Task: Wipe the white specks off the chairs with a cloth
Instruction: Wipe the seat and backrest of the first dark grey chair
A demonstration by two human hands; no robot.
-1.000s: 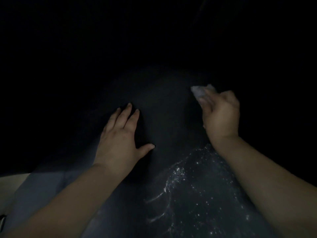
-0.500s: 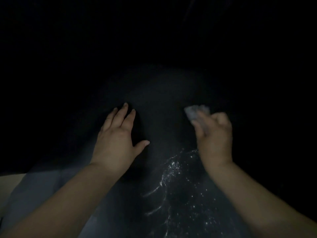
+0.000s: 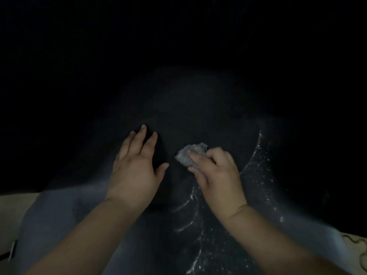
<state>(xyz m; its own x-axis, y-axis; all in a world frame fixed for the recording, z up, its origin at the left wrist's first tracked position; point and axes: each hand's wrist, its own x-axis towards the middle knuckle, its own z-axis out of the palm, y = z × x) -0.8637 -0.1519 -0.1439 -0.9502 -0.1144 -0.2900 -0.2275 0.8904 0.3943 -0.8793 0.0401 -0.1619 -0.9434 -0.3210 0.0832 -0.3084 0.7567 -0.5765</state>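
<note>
Dark chair seat (image 3: 198, 120) fills most of the view, matte, dark grey-blue. Room beyond it is near black, nothing readable up there. Pale floor (image 3: 17, 207) shows at lower left past the seat's edge, and a sliver of it at lower right with a thin dark squiggle on it, can't tell what.

White specks (image 3: 260, 175) scattered down the right side of the seat, plus curved streaks of the same stuff (image 3: 190, 199) near centre-bottom, just below my right hand. A thin arc of powder runs up the right side toward the far part of the seat. Left half of the seat looks clean as far as the light allows.

Seat's near-left edge is visible as a rounded corner; far edge is lost in the dark. Open seat surface ahead of both hands and to the right.

My left hand (image 3: 137, 169) lies flat on the seat, palm down, fingers extended and loosely spread, thumb out to the right, holding nothing.

My right hand (image 3: 216, 175) is just beside it, knuckles up, fingers curled tight round the cloth (image 3: 188, 153). Cloth is a crumpled pale wad pressed to the seat, sticking out past my fingertips, near my left thumb but not touching it.
</note>
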